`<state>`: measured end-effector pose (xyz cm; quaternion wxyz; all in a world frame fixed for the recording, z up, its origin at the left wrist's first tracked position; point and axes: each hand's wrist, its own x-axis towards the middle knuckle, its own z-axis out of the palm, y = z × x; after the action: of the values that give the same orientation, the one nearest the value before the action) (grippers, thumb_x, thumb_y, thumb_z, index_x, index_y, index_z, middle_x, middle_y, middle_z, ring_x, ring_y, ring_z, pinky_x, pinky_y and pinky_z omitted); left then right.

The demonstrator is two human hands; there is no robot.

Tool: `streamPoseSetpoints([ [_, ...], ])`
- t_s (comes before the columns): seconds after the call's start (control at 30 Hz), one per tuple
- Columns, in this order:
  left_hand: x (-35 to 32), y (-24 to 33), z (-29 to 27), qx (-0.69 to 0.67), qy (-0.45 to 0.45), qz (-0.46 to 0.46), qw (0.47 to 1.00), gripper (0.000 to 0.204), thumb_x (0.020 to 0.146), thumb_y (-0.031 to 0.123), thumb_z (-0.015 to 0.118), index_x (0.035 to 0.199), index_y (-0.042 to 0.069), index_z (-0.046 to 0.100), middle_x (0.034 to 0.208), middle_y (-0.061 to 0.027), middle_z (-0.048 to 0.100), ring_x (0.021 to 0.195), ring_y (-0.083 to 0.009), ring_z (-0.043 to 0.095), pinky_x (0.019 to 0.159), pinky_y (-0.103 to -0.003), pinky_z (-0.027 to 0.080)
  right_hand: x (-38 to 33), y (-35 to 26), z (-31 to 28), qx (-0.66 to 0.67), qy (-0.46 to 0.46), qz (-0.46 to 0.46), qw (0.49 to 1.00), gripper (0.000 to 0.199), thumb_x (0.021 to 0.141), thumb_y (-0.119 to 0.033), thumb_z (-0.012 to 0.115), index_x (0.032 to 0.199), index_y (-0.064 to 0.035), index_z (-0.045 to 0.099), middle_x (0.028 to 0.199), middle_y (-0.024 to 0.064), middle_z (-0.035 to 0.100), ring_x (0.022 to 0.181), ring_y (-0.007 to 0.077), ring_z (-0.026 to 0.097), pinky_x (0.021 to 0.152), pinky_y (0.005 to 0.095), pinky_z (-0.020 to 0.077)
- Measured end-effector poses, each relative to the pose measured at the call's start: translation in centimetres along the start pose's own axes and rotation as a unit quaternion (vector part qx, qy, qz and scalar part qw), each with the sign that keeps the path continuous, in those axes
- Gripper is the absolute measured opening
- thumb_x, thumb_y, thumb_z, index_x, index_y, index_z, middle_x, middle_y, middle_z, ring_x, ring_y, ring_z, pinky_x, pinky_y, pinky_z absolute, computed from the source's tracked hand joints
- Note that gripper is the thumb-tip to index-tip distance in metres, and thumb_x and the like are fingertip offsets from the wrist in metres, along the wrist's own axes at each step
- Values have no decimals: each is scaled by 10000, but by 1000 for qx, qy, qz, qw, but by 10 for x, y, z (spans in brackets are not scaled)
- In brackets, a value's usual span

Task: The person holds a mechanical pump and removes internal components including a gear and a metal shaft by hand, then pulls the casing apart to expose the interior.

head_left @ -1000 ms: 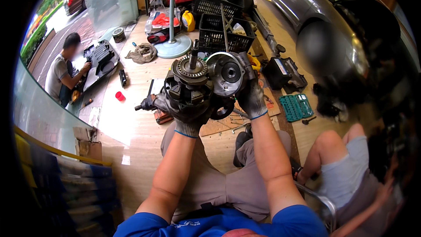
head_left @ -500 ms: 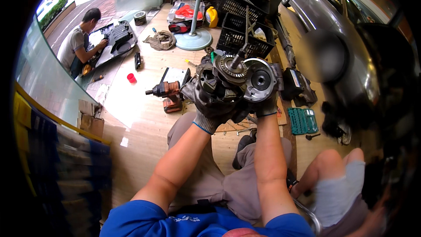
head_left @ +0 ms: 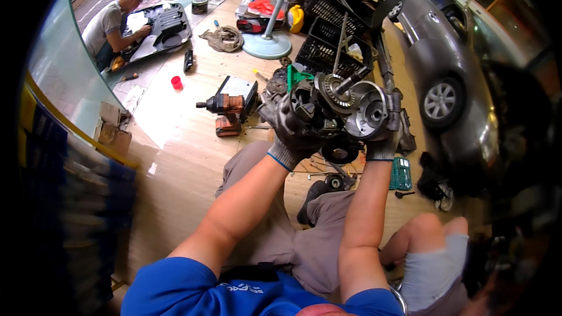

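Observation:
A dark metal gear housing point(head_left: 370, 118) with a round silver opening is held up over my lap. A toothed gear point(head_left: 335, 93) with a short, thick shaft pointing up and to the right sits on its top. My left hand point(head_left: 291, 145), in a grey glove with a blue cuff edge, is wrapped round the housing's left underside. Gripping the right underside is my right hand point(head_left: 383, 147), gloved alike. The parts hide most of my fingers. A dark round disc point(head_left: 339, 151) shows beneath the housing, between my wrists. Behind the gear stands a bright green piece point(head_left: 300, 76).
On the floor to the left lies an orange-and-black impact wrench point(head_left: 225, 105), near a red cap point(head_left: 177, 82). Black crates point(head_left: 333, 38) and a fan stand point(head_left: 267, 45) are beyond. A green tool case point(head_left: 401, 174) lies right, near a seated person's knee point(head_left: 427, 228). Another person point(head_left: 111, 29) works far left.
The housing has shifted right in the picture and tilted, so its shaft leans further right. More of the green piece and the lower disc now shows. My head view has turned slightly.

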<state>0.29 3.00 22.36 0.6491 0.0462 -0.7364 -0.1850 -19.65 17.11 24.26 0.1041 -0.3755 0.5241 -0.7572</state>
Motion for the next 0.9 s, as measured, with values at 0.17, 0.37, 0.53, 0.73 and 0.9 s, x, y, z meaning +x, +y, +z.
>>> streamPoseSetpoints([
  [0.17,12,-2,-2,-92,31,-32,995,504,705,259,898,1120,46,707,1052,-118,731,925,-288,719,834,-412,589,7,-18,-29,-342,57,-191,918,411,1074,-296,549,1303,44,583,1219,172,682,1082,229,672,932,376,555],
  [0.37,13,-15,-5,-131,25,-28,991,372,685,209,879,1008,86,743,957,-96,728,835,-284,708,754,-402,589,8,-125,45,14,66,78,995,406,1091,-141,347,1409,61,501,1362,194,609,1234,284,615,1095,404,476],
  [0.53,20,-4,-5,-97,10,0,995,394,696,252,862,1035,97,733,987,-77,720,876,-271,705,775,-405,582,31,-157,39,-65,123,75,987,259,1037,-48,540,1259,70,604,1200,183,694,1004,272,716,871,364,600],
  [0.73,-7,-20,7,-242,-64,-144,957,372,751,311,817,1050,109,729,1030,-74,718,920,-261,705,784,-410,576,63,-172,30,-103,57,99,988,334,1064,-104,486,1300,122,553,1254,259,651,1099,340,684,980,457,570],
  [0.9,1,-13,2,-107,8,-43,993,378,745,346,835,1035,124,738,1029,-73,716,924,-271,703,791,-415,577,73,-180,19,-112,41,118,986,366,1061,-124,502,1311,142,544,1283,263,636,1142,331,669,1002,437,557],
])
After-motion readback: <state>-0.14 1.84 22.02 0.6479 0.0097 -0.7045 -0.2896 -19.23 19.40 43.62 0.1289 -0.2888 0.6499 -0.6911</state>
